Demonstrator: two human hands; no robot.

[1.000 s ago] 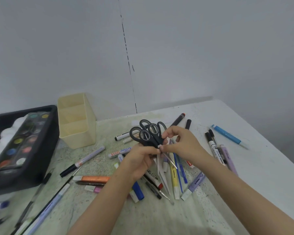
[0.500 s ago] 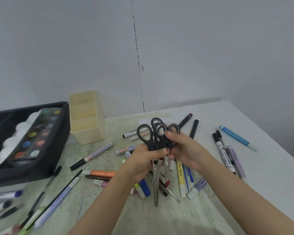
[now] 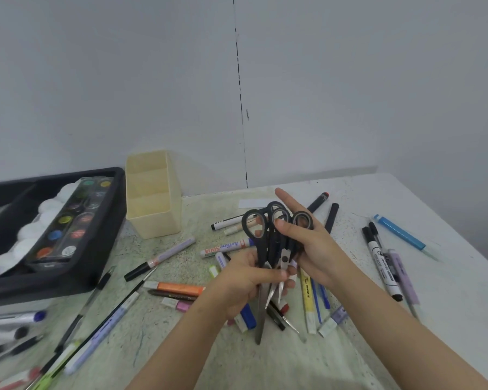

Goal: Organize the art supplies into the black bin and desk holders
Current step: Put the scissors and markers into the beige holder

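Right now both hands meet above the table (image 3: 451, 319), sharing a bundle of black-handled scissors (image 3: 261, 250) held nearly upright, loops toward twelve o'clock and blades pointing down to six o'clock. The left hand (image 3: 243, 285) grips the bundle around the blades just below the pivots, its fingers curled round the metal. The right hand (image 3: 319, 249), at three o'clock of the bundle, holds the handles: its thumb presses across the front of the loops, the other fingers lie behind them, and the index finger sticks out straight toward twelve o'clock. How many pairs are in the bundle is hard to tell. Under and around the hands lie scattered markers and pens (image 3: 310, 302), among them an orange marker (image 3: 178, 287) at eight o'clock of the hands and a blue pen (image 3: 397, 232) well off at three o'clock. The cream desk holder (image 3: 152, 218) stands at ten o'clock of the scissors, well apart from them, its compartments open at the top. Just beside it, at its nine o'clock, sits the black bin (image 3: 107, 243), which holds a watercolour palette (image 3: 68, 220) and white round puffs (image 3: 28, 235).
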